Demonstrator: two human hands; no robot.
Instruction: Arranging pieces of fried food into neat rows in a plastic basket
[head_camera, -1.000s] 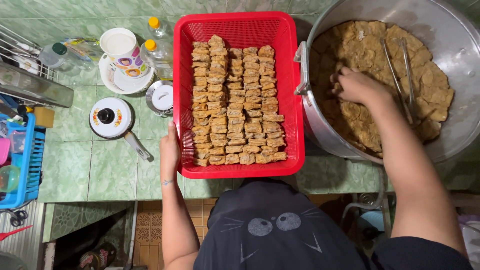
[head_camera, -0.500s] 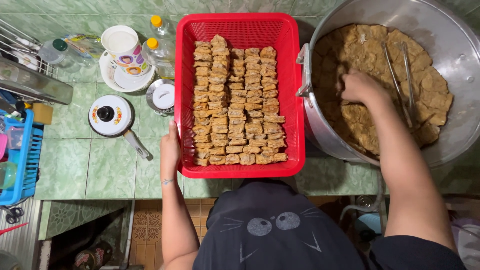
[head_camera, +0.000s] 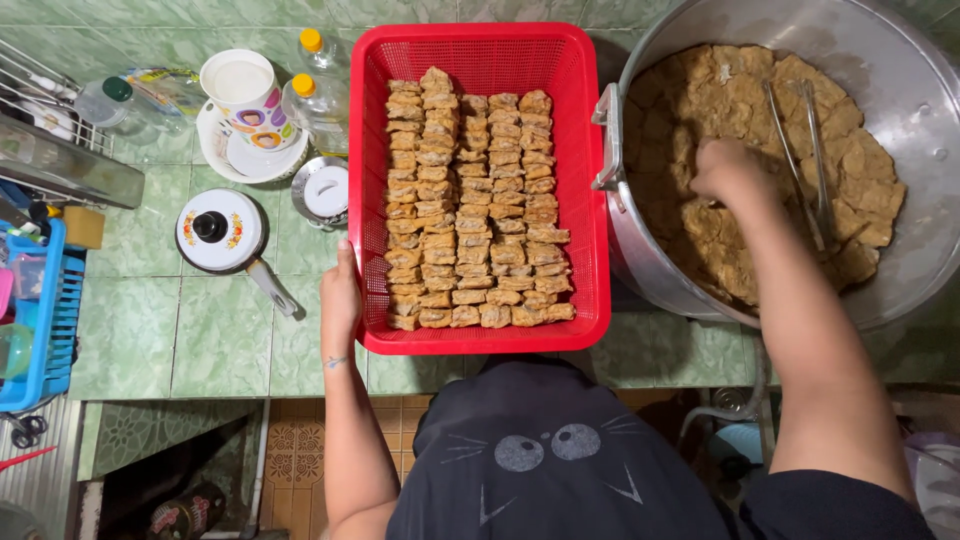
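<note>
A: Biggest item?
B: Steel pot (head_camera: 905, 90), right side, on the green tiled counter (head_camera: 180, 330). Full of brown fried pieces (head_camera: 730, 90). Metal tongs (head_camera: 805, 150) lie on top of them.
A: Next?
B: Red basket (head_camera: 590, 180), centre, touching the pot's left wall. Brown pieces packed in neat rows (head_camera: 470, 210) inside.
A: Hands?
B: Right hand (head_camera: 728, 170) is down in the pot, on the pieces. Fingers curled under, can't tell if they're clamped on one. Left hand (head_camera: 340, 292) lies flat against the basket's left wall near the front corner, fingers together and straight, thumb hidden.
A: Small stuff?
B: Left of the basket: white pot lid (head_camera: 218, 230) with black knob, printed mug (head_camera: 245, 95) on a plate, two yellow-capped bottles (head_camera: 318, 100). Blue crate (head_camera: 50, 320) at far left edge.
</note>
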